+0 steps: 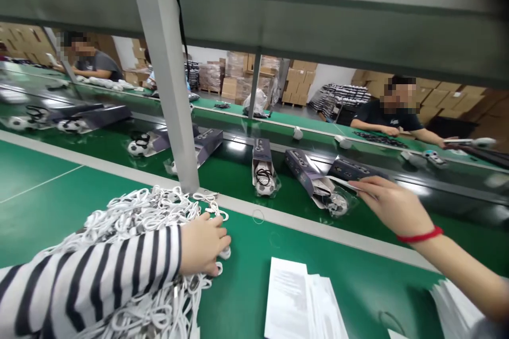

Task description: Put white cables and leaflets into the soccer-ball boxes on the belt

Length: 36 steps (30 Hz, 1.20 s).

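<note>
Surface: green workbench [238, 302] on the near side of the conveyor belt [226, 196]
Room: stacked cartons [449, 100] beyond the belt (1 seated person [387, 116] across it)
Left hand [201, 243]: curled over white cables [135, 217], nearside of the belt
Right hand [392, 206]: narrow pinch on a white strip [342, 183], above the belt, touching an open box [304, 177]

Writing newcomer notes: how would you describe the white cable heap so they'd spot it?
On the green bench, find the grey post. At its foot lies a heap of white cables, the only loose tangle there, under the left hand.

A factory packing line: just beyond the right grip [393, 206] runs a green conveyor belt [234, 196], with a seated worker [387, 114] across it and brown cardboard cartons [300, 80] stacked on wooden pallets [210, 92] behind.
</note>
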Tool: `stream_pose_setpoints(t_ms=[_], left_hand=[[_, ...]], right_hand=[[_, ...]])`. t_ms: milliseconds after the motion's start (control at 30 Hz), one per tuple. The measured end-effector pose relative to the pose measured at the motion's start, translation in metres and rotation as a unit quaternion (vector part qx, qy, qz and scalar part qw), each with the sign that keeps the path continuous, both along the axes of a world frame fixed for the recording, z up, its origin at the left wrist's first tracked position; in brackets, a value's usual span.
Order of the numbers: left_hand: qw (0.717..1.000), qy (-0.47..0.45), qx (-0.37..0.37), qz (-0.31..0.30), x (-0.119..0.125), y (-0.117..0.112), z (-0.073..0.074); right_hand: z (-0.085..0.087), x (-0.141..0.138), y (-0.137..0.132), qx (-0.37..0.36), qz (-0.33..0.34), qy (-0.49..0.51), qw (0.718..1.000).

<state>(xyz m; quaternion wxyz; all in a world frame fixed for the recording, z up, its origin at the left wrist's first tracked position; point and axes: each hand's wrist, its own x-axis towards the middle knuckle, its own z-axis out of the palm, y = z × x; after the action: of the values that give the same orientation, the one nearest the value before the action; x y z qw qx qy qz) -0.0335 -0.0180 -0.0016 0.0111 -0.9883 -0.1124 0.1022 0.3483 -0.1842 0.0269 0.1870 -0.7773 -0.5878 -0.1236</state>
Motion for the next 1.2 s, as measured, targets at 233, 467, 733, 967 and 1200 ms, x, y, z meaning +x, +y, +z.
stream_pose_setpoints(t_ms=[233, 467, 733, 967, 1200], left_hand=[[0.999, -0.015, -0.044, -0.022, 0.002, -0.001, 0.001], [0.991, -0.006, -0.121, -0.058, -0.001, -0.004, 0.007], [0.985, -0.016, -0.172, 0.007, 0.015, -0.001, 0.011], [0.985, -0.017, -0.172, 0.005, 0.020, -0.010, 0.003], [0.973, -0.060, -0.220, 0.028, 0.022, -0.011, 0.006]], right_hand=[[-0.047, 0.036, 0.049, -0.207, -0.102, -0.053, 0.972], [-0.037, 0.033, 0.061, -0.177, -0.018, 0.015, 0.984], [-0.046, 0.052, 0.014, -0.220, -0.031, -0.091, 0.971], [-0.044, 0.118, 0.043, -0.333, 0.065, -0.125, 0.932], [-0.040, 0.121, 0.087, -0.291, -0.004, -0.121, 0.949]])
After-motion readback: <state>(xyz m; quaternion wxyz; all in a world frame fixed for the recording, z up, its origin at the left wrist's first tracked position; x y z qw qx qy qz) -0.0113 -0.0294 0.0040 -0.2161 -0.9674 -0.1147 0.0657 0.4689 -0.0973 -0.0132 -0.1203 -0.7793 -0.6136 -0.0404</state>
